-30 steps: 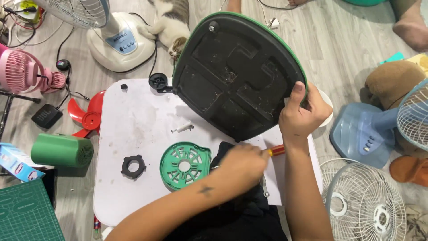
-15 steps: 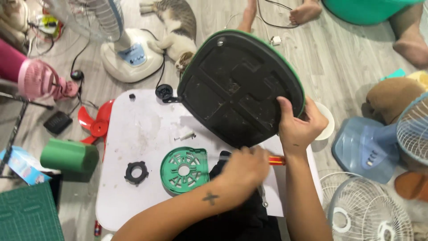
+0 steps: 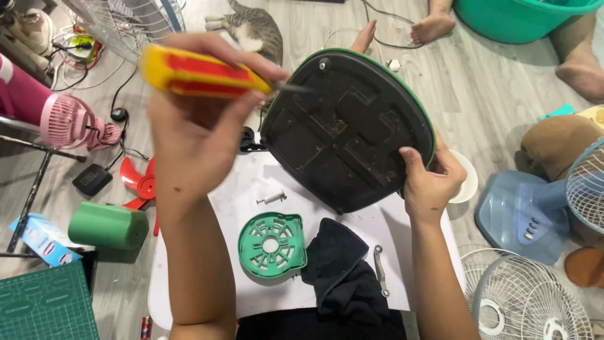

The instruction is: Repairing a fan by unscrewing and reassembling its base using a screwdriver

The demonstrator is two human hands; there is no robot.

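Note:
My left hand [image 3: 195,126] is raised over the white table [image 3: 251,189] and grips a yellow and red screwdriver [image 3: 195,72], its metal tip pointing at the upper left of a black fan base with a green rim [image 3: 346,132]. My right hand [image 3: 428,182] holds that base by its lower right edge, tilted up so its underside faces me. On the table below lie a green round vented cover [image 3: 272,244], a black cloth [image 3: 343,271], a small screw [image 3: 270,199] and a metal bar [image 3: 380,269].
A green cylinder [image 3: 108,225], red fan blade [image 3: 141,182], pink fan [image 3: 56,119] and green cutting mat [image 3: 44,305] lie left. A blue fan base [image 3: 522,214] and wire grilles [image 3: 528,302] lie right. A cat [image 3: 255,28], another person's feet [image 3: 434,25] and a green tub [image 3: 522,19] are beyond.
My left hand has lifted from the table's front edge with the screwdriver, up to the top left of the fan base. The base stays held by my right hand.

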